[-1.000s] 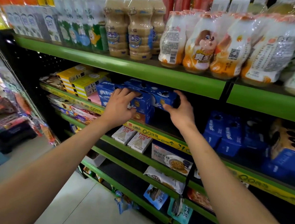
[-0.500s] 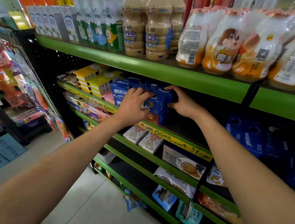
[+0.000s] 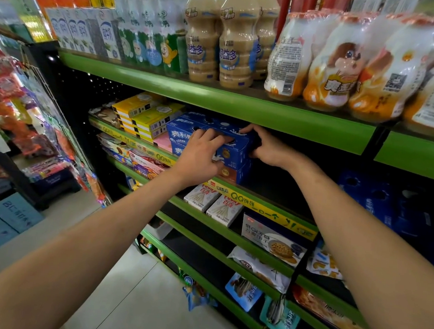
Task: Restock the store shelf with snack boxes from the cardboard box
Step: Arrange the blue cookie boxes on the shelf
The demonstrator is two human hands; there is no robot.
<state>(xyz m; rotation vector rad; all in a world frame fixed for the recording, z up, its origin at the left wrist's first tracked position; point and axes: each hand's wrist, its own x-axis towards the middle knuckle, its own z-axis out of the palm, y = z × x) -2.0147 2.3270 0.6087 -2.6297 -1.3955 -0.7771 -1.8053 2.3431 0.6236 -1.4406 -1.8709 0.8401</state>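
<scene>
Squaring blue snack box [image 3: 234, 150] near shelf [image 3: 264, 207] front edge: grasped by right hand [image 3: 269, 149], pressed by flat left hand [image 3: 198, 160]. Next: release judged needed.

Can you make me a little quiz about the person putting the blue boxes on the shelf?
1. True or false: both hands touch the blue cardboard snack box.
2. Which boxes sit just left of the blue stack? A) yellow flat boxes B) red tins C) green jars
3. Fill in: the edge of the metal store shelf is painted ____.

Key: 1 true, the left hand and right hand both do. 2 A, the yellow flat boxes. 3 green.
</scene>
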